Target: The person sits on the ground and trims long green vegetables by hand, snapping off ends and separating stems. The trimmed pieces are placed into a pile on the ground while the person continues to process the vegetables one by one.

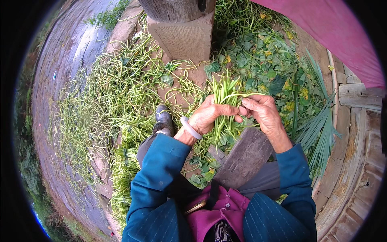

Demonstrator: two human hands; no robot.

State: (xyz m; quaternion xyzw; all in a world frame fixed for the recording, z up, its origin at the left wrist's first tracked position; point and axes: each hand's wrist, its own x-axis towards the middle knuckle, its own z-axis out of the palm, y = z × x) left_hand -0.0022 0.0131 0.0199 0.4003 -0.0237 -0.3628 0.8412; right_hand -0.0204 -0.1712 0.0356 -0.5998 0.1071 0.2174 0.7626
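Observation:
My left hand (208,113), with a pale bangle (191,128) on its wrist, is closed around an upright bunch of slender green leaf stalks (225,87). Its thumb lies across the front of the bunch. On the right side of the bunch, my right hand (260,110) pinches one thin stalk (253,94) that runs across the others. Where the fingertips of both hands meet, part of the stalk is hidden. Below the hands, a worn wooden plank (246,155) juts out from between my legs.
Loose stalks (121,81) spread over the ground and onto the wet paving (66,57) at left. Tied bunches (124,169) are piled beside my boot (163,116). Stripped leaves (257,57) and a palm frond (319,136) lie at right. A stone post base (183,39) stands ahead.

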